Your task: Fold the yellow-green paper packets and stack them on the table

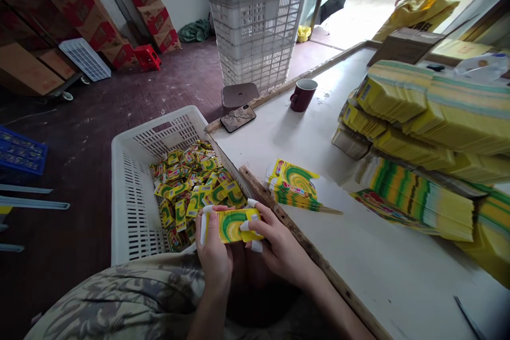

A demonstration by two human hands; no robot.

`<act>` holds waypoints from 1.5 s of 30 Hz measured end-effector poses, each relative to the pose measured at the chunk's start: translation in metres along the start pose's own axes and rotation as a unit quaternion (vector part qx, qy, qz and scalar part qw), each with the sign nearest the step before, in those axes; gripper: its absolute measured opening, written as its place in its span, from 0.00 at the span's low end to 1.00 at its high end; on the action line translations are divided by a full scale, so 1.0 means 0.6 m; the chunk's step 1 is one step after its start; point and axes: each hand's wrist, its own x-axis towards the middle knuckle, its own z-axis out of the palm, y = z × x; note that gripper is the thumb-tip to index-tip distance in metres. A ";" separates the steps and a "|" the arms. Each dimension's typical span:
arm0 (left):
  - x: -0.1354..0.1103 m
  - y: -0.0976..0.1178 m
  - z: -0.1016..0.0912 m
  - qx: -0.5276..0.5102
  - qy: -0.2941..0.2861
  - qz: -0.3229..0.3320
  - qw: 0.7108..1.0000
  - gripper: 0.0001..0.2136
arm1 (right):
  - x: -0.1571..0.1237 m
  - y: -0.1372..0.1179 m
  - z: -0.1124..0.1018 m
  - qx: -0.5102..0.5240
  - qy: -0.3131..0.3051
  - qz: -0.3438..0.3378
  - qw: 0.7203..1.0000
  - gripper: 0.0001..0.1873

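Observation:
Both hands hold one small yellow-and-green carton (pixel 233 224) over my lap, by the table's wooden edge. My left hand (pixel 214 247) grips its left end, my right hand (pixel 274 241) its right end; white finger cots cover several fingertips. Just beyond them a white plastic crate (pixel 131 207) holds a heap of small yellow, green and red packets (pixel 191 186). A short stack of flat yellow-green cartons (pixel 295 185) lies on the white table (pixel 398 271) near my right hand.
Tall piles of flat cartons (pixel 430 117) fill the table's right side. A dark red mug (pixel 303 94) and a phone (pixel 238 118) sit at the far table edge. Stacked white crates (pixel 258 21), red boxes (pixel 153 13) and a blue crate (pixel 22 154) stand on the floor.

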 end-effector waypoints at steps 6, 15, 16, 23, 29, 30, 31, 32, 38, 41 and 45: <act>-0.011 0.004 0.013 -0.017 -0.004 -0.003 1.000 0.09 | -0.002 -0.003 0.030 0.190 0.089 0.063 0.976 0.31; -0.015 0.000 0.014 -0.039 0.009 -0.014 0.999 0.07 | -0.003 -0.005 0.027 0.216 0.050 0.061 0.973 0.40; -0.014 -0.001 0.014 -0.041 0.011 -0.018 0.999 0.07 | -0.003 -0.005 0.027 0.246 0.054 0.075 0.965 0.40; -0.027 -0.026 0.009 -0.060 -0.026 0.008 0.998 0.06 | 0.004 0.004 0.058 0.205 0.216 0.137 0.945 0.26; -0.023 -0.015 0.012 -0.062 0.020 0.037 0.997 0.05 | -0.001 -0.002 0.052 0.241 0.194 0.147 0.940 0.32; -0.022 -0.013 0.013 -0.066 0.033 0.048 0.996 0.05 | -0.001 -0.007 0.049 0.234 0.173 0.141 0.946 0.29; -0.022 -0.012 0.014 -0.068 0.041 0.058 0.995 0.05 | -0.001 -0.012 0.046 0.223 0.155 0.136 0.953 0.25; -0.024 -0.011 0.016 -0.070 0.045 0.065 0.994 0.05 | -0.001 -0.017 0.045 0.214 0.145 0.134 0.957 0.23; -0.035 -0.014 0.021 -0.081 0.050 0.086 0.992 0.05 | 0.001 -0.031 0.054 0.203 0.178 0.138 0.953 0.21; -0.031 -0.014 0.017 -0.078 0.047 0.097 0.991 0.05 | 0.004 -0.031 0.050 0.212 0.175 0.133 0.952 0.21; -0.026 -0.019 0.006 -0.034 -0.002 0.118 0.992 0.04 | 0.013 -0.025 0.035 0.235 0.155 0.150 0.948 0.20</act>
